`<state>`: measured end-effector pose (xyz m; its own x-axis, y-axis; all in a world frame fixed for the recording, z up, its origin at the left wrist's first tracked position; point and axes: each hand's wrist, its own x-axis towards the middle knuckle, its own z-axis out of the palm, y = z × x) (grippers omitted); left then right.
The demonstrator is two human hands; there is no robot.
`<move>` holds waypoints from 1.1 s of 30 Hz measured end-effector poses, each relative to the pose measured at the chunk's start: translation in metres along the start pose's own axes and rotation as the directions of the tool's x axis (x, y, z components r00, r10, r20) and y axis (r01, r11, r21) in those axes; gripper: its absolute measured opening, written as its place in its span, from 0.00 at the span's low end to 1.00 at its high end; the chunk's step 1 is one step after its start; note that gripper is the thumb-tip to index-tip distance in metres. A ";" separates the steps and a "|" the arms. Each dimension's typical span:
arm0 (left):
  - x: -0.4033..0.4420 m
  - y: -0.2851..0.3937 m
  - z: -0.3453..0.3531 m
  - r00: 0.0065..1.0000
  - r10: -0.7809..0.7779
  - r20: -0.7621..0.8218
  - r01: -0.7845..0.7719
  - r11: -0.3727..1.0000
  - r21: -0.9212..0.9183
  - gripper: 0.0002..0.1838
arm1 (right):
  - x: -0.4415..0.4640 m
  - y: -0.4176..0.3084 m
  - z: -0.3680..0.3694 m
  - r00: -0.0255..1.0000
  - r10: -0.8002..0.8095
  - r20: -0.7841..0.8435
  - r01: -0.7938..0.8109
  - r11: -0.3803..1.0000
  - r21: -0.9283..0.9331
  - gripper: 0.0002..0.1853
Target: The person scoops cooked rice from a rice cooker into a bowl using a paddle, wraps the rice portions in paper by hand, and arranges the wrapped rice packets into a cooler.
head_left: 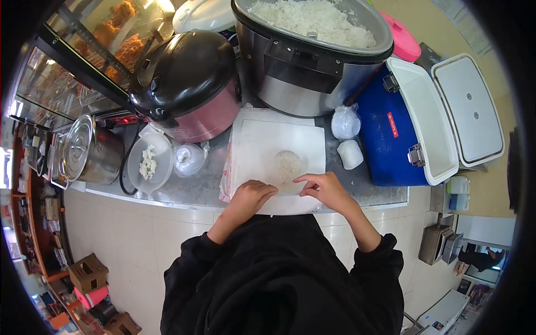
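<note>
A low round patch of rice [288,166] lies on a stack of white paper sheets [262,139] at the counter's front edge. It looks hazy, and I cannot tell whether a thin layer covers it. At the near edge of the paper, my left hand [254,196] is closed, its fingers pressed together on the sheet, left of and below the rice. My right hand [325,190] is just right of the rice. Its index finger points toward the patch with the thumb apart below, and nothing shows between them.
Behind the paper stands a large open rice cooker [312,72] full of rice; a pink cooker with a black lid [190,78] is left of it. A bowl with rice [151,162] and a steel pot [89,148] stand left. Wrapped white bundles [350,154] and an open blue cooler [391,128] are right.
</note>
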<state>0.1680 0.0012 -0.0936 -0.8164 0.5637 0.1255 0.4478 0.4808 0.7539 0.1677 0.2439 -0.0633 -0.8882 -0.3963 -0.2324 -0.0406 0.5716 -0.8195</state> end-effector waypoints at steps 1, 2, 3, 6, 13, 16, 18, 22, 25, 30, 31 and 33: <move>0.002 0.001 -0.001 1.000 -0.005 -0.002 0.005 1.000 0.003 0.07 | 0.000 0.001 0.000 1.000 -0.013 -0.024 0.014 1.000 0.024 0.17; 0.003 0.001 -0.002 1.000 0.007 -0.008 -0.007 1.000 0.007 0.06 | 0.000 0.000 -0.001 1.000 -0.005 -0.023 0.006 0.999 0.033 0.17; 0.004 0.002 -0.003 1.000 0.018 -0.014 -0.018 1.000 0.010 0.06 | -0.001 -0.005 -0.003 1.000 0.004 -0.022 -0.003 0.999 0.041 0.18; 0.007 0.001 -0.005 0.999 0.037 -0.017 -0.037 0.999 -0.005 0.06 | -0.001 -0.010 -0.005 0.998 0.044 -0.032 -0.042 0.997 0.062 0.18; 0.012 0.009 -0.003 0.999 0.041 -0.014 -0.042 0.997 -0.070 0.07 | -0.001 -0.009 -0.006 0.996 0.064 -0.063 -0.058 0.994 0.089 0.18; 0.014 0.009 0.001 0.999 0.047 -0.001 -0.047 0.998 -0.038 0.08 | 0.000 -0.008 -0.005 0.996 0.065 -0.053 -0.062 0.996 0.066 0.18; 0.015 0.007 0.003 0.999 0.047 0.006 -0.047 0.999 -0.021 0.08 | -0.001 -0.007 -0.004 0.997 0.059 -0.054 -0.053 0.993 0.102 0.19; 0.017 0.008 0.002 0.999 0.052 -0.003 -0.052 0.999 -0.013 0.08 | -0.004 -0.008 -0.005 0.995 0.049 -0.092 -0.038 0.993 0.115 0.18; 0.017 0.008 0.005 0.998 0.062 -0.018 -0.063 0.998 -0.011 0.08 | -0.004 -0.007 -0.004 0.996 0.025 -0.085 -0.016 0.994 0.109 0.16; 0.017 0.009 0.003 0.999 0.052 0.014 -0.052 0.999 0.012 0.07 | -0.003 -0.007 -0.004 0.995 0.036 -0.094 -0.027 0.995 0.094 0.16; 0.017 0.009 0.003 0.998 0.054 0.015 -0.054 0.998 0.012 0.07 | -0.003 -0.005 -0.004 0.995 0.029 -0.099 -0.020 0.995 0.097 0.16; 0.017 0.011 0.003 0.998 0.055 -0.002 -0.055 0.998 -0.033 0.07 | -0.002 -0.002 -0.005 0.994 0.032 -0.102 -0.022 0.996 0.090 0.16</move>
<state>0.1595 0.0180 -0.0852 -0.7913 0.5879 0.1682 0.4799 0.4266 0.7666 0.1671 0.2469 -0.0589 -0.9313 -0.3024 -0.2034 0.0208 0.5131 -0.8581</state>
